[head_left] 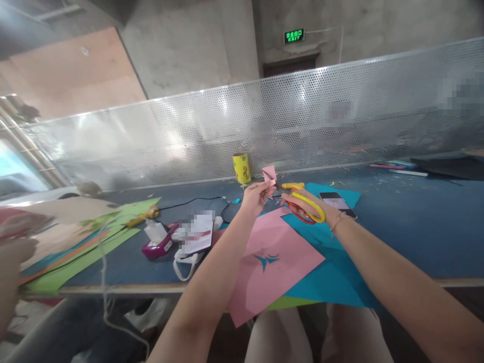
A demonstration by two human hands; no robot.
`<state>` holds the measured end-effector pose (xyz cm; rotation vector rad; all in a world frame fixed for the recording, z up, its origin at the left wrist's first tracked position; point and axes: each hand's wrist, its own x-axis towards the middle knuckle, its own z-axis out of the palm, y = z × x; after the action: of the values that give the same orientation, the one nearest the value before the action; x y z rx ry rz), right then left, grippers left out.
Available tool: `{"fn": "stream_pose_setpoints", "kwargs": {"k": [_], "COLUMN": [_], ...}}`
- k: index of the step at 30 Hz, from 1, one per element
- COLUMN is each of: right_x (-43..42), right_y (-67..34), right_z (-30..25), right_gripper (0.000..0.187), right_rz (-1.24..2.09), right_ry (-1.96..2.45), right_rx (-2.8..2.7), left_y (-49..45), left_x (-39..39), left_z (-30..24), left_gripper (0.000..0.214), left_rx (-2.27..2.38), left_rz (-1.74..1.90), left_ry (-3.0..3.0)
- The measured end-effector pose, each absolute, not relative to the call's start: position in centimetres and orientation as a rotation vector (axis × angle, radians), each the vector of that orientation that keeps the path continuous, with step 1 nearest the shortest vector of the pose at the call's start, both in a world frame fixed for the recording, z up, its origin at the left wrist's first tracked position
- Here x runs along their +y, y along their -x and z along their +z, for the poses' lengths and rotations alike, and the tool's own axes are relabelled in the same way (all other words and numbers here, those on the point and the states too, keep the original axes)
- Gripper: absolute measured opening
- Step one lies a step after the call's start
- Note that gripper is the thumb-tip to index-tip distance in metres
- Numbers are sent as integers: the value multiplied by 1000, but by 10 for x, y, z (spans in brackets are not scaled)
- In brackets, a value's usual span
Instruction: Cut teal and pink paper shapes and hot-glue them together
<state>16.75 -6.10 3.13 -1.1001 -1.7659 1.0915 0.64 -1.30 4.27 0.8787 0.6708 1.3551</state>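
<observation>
My left hand (256,195) pinches a small pink paper piece (269,174) and holds it up above the blue table. My right hand (307,204) grips yellow-and-red scissors (302,200) whose blades reach into that pink piece. Below my hands lies a large pink sheet (270,262) with a star-like shape cut out of its middle, resting on teal sheets (333,275) that overhang the table's front edge.
A phone (336,202) lies on teal paper beside my right wrist. A yellow can (242,168) stands by the perforated metal screen (340,116). Green sheets (91,247), a glue gun (141,217), a magenta device (159,245), cables and paper scraps lie left. Another person's hand (11,272) shows at far left.
</observation>
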Motion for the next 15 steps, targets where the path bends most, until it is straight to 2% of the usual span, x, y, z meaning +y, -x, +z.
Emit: {"fn": "stream_pose_setpoints", "kwargs": {"k": [7, 15], "right_x": [-68, -76], "right_y": [-166, -171], "right_z": [37, 46], "right_gripper": [49, 42], "right_rz": [1096, 975], "right_ry": [1150, 1240], "right_rx": [-1793, -1877], "left_y": [-11, -8], "left_x": [-14, -13], "left_z": [40, 41], "left_gripper": [3, 8], "left_rx": [692, 735], "left_rz": [1319, 1308], "left_ry": [-857, -964]}}
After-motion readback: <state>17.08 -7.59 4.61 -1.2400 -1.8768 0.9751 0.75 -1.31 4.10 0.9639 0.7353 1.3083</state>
